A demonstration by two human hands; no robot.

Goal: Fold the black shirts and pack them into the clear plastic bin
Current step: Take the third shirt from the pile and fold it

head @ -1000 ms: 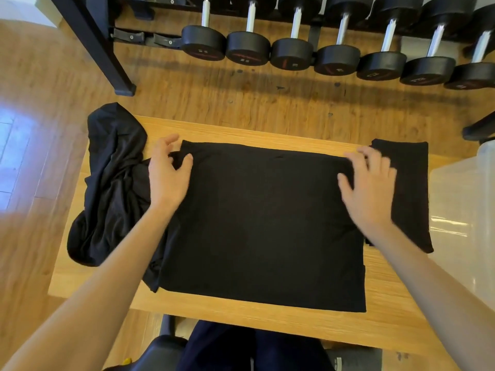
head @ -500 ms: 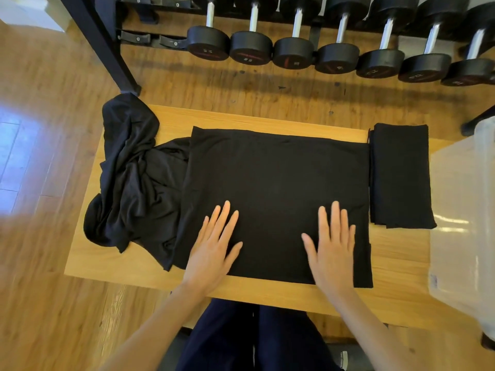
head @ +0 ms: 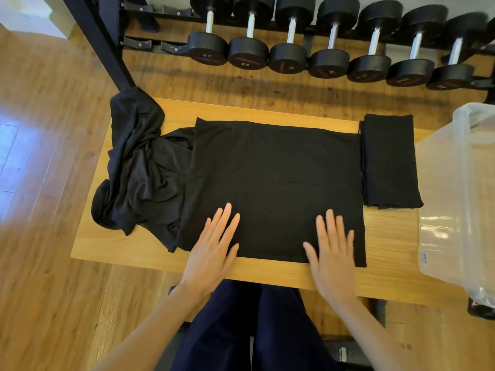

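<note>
A black shirt [head: 276, 178] lies flat as a wide rectangle in the middle of the wooden table [head: 388, 236]. My left hand [head: 214, 247] rests flat on its near edge, fingers straight. My right hand [head: 332, 250] lies flat on the near right part of the same shirt, fingers spread. A crumpled pile of black shirts [head: 136, 167] sits at the table's left end, partly under the flat shirt. A folded black shirt [head: 388, 162] lies at the right end. The clear plastic bin [head: 460, 199] stands just right of the table.
A rack of black dumbbells [head: 329, 57] runs along the far side on the wooden floor, with a black rack leg [head: 107, 46] near the table's far left corner. My dark trousers [head: 249, 325] show below the table's near edge.
Both hands moved from the shirt's far corners down to its near edge and now lie flat on it. The shirt lies smooth.
</note>
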